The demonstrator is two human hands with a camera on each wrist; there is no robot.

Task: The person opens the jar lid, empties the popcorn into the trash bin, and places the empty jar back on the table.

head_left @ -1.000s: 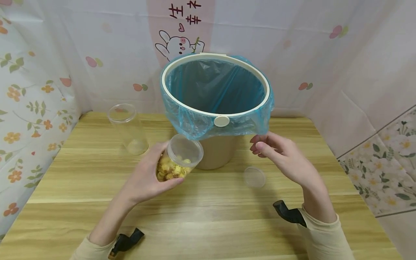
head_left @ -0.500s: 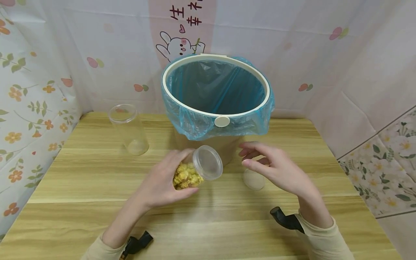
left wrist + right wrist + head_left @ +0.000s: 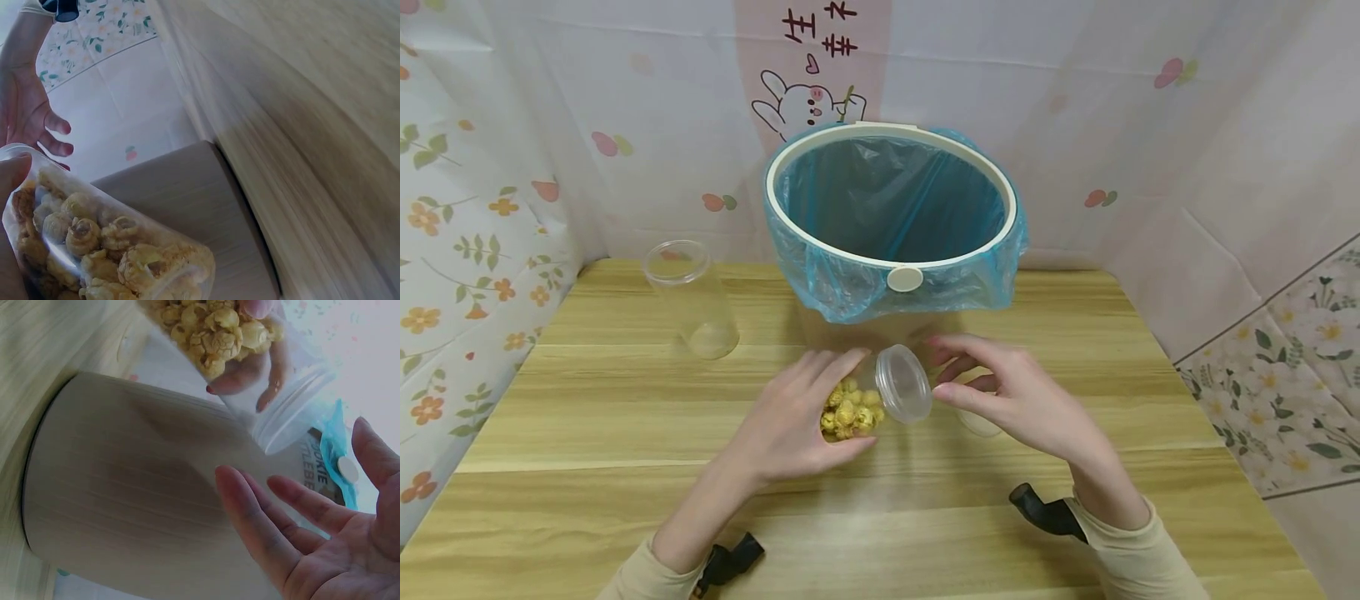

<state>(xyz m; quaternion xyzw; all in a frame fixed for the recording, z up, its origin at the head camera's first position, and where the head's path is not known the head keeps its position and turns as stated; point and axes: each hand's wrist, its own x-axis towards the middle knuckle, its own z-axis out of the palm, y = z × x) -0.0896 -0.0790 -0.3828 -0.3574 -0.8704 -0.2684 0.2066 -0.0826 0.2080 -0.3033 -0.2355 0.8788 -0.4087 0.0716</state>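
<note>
While the jar (image 3: 871, 387) leans over in the middle of the head view, the left hand (image 3: 793, 425) holds it with fingers and thumb curled around its side. Yellow popcorn (image 3: 850, 412) sits inside. The jar's round end, which looks like a lid (image 3: 906, 385), points toward the right hand (image 3: 1011, 396). That hand is half wide, with bent fingers, and holds nothing. Under it, on the table (image 3: 625, 417), is a clear disc (image 3: 979, 427), partly hidden. The bin (image 3: 868, 332) stands behind, with a blue bag (image 3: 831, 283) over its rim. A tall clear tub (image 3: 692, 300) stands at the upper left.

In the left wrist view, the jar fills the lower left, full of popcorn there. The right hand is at the upper left, fingers apart.

In the right wrist view, the jar tips in at the top. The right hand is at the lower right, fingers spread, near the jar but not touching it.

I think popcorn could roll onto the table if the lid is loose, because the jar leans. A hard twist might also make the smooth jar slip in the left hand.
</note>
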